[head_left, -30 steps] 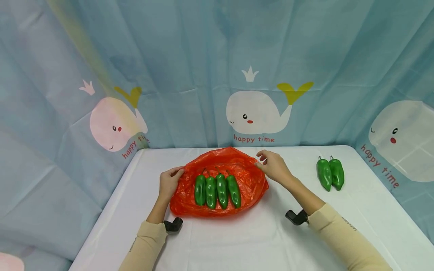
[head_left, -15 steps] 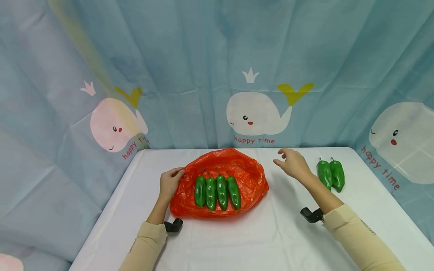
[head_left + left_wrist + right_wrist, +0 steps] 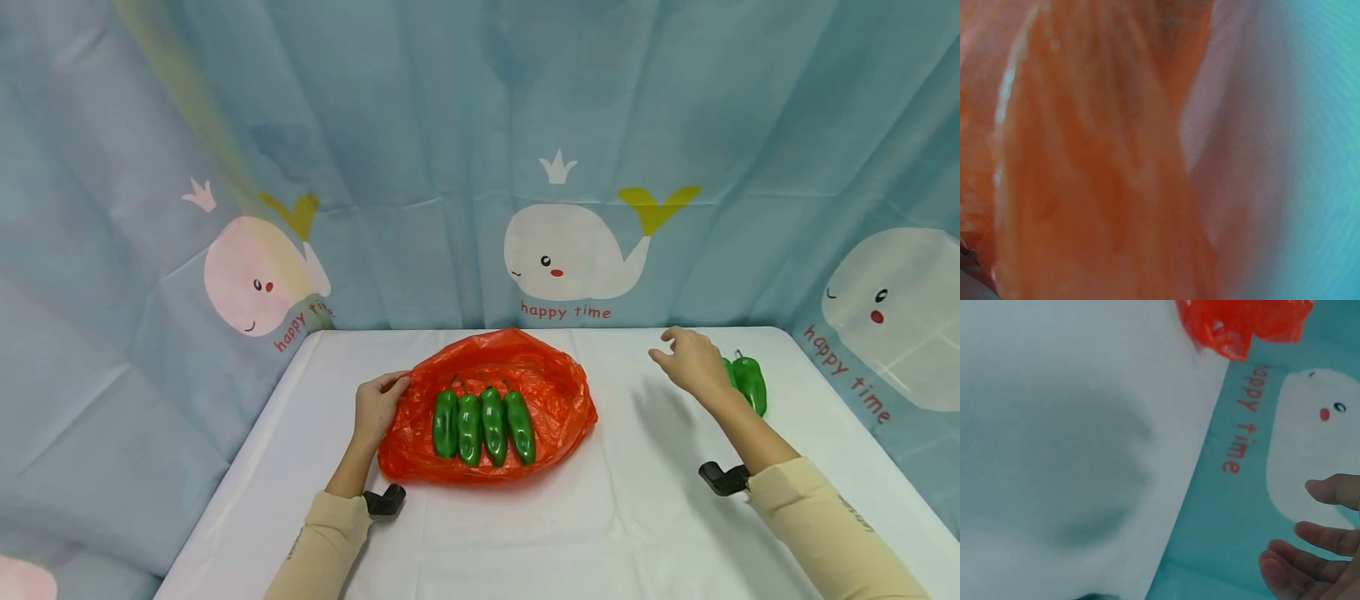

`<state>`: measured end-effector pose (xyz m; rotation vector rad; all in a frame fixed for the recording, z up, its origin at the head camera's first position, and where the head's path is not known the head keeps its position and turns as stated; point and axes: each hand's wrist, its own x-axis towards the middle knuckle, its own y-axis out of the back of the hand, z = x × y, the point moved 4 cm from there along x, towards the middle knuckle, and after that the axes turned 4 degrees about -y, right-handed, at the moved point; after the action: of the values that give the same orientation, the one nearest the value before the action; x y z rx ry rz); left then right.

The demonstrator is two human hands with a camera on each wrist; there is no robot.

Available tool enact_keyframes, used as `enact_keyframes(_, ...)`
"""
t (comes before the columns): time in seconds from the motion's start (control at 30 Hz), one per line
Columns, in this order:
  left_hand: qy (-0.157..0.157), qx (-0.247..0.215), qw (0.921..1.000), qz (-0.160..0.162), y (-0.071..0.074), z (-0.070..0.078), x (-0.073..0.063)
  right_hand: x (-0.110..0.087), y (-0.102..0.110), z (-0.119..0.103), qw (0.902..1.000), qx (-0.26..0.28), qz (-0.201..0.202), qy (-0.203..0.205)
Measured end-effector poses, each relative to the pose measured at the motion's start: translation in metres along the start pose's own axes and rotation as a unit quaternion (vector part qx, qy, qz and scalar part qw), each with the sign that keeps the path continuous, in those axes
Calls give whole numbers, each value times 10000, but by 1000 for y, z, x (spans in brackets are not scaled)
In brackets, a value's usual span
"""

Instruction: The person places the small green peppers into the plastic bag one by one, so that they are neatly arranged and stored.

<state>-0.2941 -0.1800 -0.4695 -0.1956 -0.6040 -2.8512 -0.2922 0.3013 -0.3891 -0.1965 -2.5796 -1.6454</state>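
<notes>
Four green peppers (image 3: 469, 429) side by side inside the red plastic bag (image 3: 557, 402), stems toward the table's far edge. Bag sits on the white-covered table (image 3: 525, 542), left of centre, close to the far edge, mouth spread wide toward the head camera. Left hand (image 3: 375, 408) is gripping: thumb over the bag rim on the side toward the table's left edge, rim pinched there. How the other fingers lie behind the film, can't tell; left wrist view is mostly blurred orange-red plastic with a strip of teal along one side. Right hand (image 3: 693, 362) is raised over the table near the far edge, between the bag and the far right corner, well apart from the bag. Fingers loosely bent and spaced, nothing in its grasp, shadow on the cloth below. Two more green peppers (image 3: 752, 385) lie next to each other by the far right corner; right hand and forearm hide most of the left one in head view. Black wrist units (image 3: 386, 500) on both arms, beige sleeves (image 3: 328, 533) rolled back. Blue curtain (image 3: 420, 267) behind the far edge, printed with white whales (image 3: 566, 250) and red "happy time" lettering (image 3: 566, 311)
</notes>
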Motion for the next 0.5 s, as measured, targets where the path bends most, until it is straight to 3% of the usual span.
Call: enact_keyframes(0.5,11,-9,10000,2,0,2,-2,4,8,41,9951,-545,-305,-769)
